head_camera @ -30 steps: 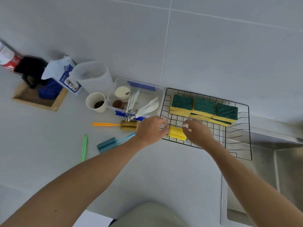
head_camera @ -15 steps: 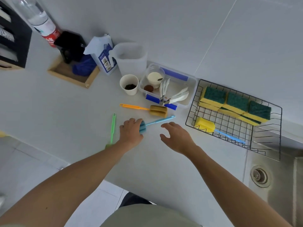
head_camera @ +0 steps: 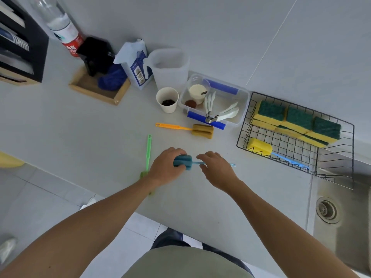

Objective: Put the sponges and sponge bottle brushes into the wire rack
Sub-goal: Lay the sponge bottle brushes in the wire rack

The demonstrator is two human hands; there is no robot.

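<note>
Green brush (head_camera: 148, 150) lies on the counter (head_camera: 80, 125) at the left, its head hidden under the left forearm. Just right of it, the left hand (head_camera: 164, 167) is clenched around the teal brush (head_camera: 183, 162) by its sponge head. The right hand (head_camera: 215, 169) rests over that brush's handle; whether it grips is unclear. An orange brush (head_camera: 202, 131) lies beyond. Farther right, the wire rack (head_camera: 345, 157) holds sponges (head_camera: 297, 122) and a yellow brush (head_camera: 260, 146).

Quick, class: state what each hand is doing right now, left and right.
Left hand: closed on the blue sponge brush at its head.
Right hand: fingers curled over the brush's handle; grip cannot be told.
</note>
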